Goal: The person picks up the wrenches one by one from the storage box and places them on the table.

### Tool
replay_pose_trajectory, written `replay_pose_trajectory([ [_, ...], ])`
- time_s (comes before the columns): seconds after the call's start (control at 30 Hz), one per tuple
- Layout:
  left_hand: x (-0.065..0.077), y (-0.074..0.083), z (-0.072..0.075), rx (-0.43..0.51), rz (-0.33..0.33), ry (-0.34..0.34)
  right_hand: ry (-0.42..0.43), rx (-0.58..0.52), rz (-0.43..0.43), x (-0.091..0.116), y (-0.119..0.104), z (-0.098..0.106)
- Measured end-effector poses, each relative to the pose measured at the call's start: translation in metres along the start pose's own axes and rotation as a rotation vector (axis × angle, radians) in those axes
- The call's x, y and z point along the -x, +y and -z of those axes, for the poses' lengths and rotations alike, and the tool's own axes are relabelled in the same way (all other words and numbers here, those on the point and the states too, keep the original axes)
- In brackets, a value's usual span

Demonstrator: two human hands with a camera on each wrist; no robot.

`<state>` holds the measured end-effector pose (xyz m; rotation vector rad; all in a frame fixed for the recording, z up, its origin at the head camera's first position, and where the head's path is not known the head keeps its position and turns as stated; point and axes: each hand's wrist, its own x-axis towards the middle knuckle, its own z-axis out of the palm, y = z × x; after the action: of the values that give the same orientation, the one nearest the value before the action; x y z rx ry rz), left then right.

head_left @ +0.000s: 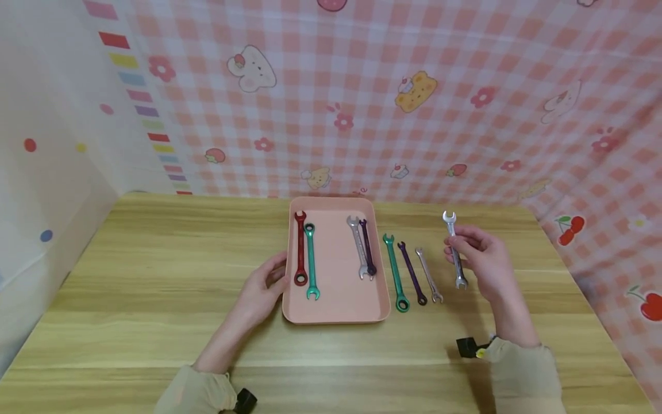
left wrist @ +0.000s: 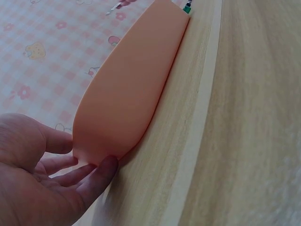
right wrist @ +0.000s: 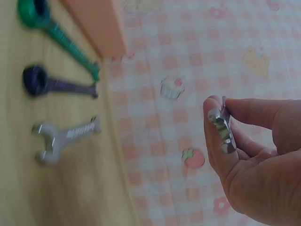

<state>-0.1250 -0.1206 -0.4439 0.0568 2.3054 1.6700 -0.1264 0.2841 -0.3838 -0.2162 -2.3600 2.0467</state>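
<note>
1. Silver metal is gleaming in the fingers of your right hand (head_left: 483, 256): you are pinching the bright silver wrench (head_left: 457, 264) around its middle and holding it above the tabletop (head_left: 341, 368), one end pointing far, the other near.
2. Your left hand (head_left: 261, 293) is resting at the left side of the pink tray (head_left: 333, 270); its fingers are bending loosely and touching the outer wall, none showing inside, so you are apparently steadying the tray.
3. Inside the tray, the red wrench (head_left: 300, 250) and the teal wrench (head_left: 311, 261) are lying side by side on the left; the pale silver wrench (head_left: 357, 241) and the dark purple wrench (head_left: 367, 244) are lying close together on the right.
4. Just right of the tray, the green wrench (head_left: 395, 273), the purple wrench (head_left: 411, 271) and the small silver wrench (head_left: 427, 274) are lying apart in a row, left of your raised one.
5. As a judgement, you are handling a single wrench while bracing the tray; whether you are choosing the row or the tray for it, you are not yet showing.
6. Either way, the next move is probably calling for a firm pinch: if you are favouring the row, for a flat lowering; if the tray, for clearing its right wall.
</note>
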Motion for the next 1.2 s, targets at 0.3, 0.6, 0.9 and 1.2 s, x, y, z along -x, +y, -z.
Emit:
replay_pose_trajectory([
  [0.3, 0.002, 0.001, 0.001, -0.010, -0.003, 0.010, -0.031, 0.149, -0.083, -0.009, 0.018, 0.011],
  [0.6, 0.004, 0.004, 0.002, -0.011, -0.006, 0.005, -0.114, 0.325, -0.109, -0.012, 0.025, 0.014],
  [0.9, 0.002, 0.002, 0.002, -0.024, 0.003, 0.010, -0.185, 0.655, -0.133, -0.012, 0.033, 0.015],
  [1.2, 0.003, 0.003, -0.001, -0.015, -0.003, 0.008, -0.192, 0.697, -0.132, -0.013, 0.040, 0.013],
])
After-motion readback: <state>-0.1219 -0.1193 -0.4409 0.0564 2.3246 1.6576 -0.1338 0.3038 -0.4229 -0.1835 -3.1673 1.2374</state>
